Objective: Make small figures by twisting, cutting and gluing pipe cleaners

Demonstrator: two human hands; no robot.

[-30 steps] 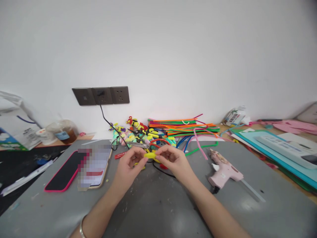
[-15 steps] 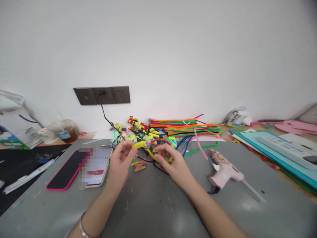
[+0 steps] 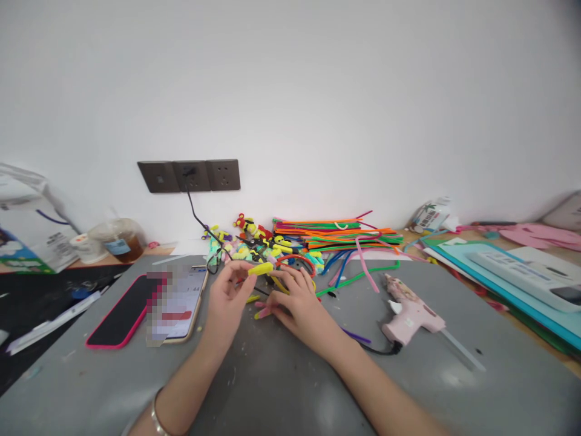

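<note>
My left hand [image 3: 231, 297] is closed, with a short bright-yellow pipe cleaner piece [image 3: 260, 269] pinched between thumb and fingers above the grey table. Lower and to the right, my right hand [image 3: 297, 306] reaches down to the tabletop. Its thumb and forefinger close on a short pink pipe cleaner piece [image 3: 262, 313] with a yellow end. Another yellow piece [image 3: 252, 298] lies just beyond, partly covered by my left hand. Behind both hands is a heap of fuzzy figures and bits, among them a red-and-yellow figure [image 3: 249, 225].
A pipe cleaner bundle [image 3: 336, 233] lies along the wall. On the right are a pink glue gun [image 3: 411, 315] with its cord and a stack of coloured sheets [image 3: 494, 272]. A pink-cased phone [image 3: 124, 312] and a second phone [image 3: 179, 309] lie left, near a drink cup [image 3: 122, 242].
My right hand has moved left and down to the small pieces on the table. My left hand has shifted slightly right, still holding the yellow piece. A purple strand now shows near the glue gun cord.
</note>
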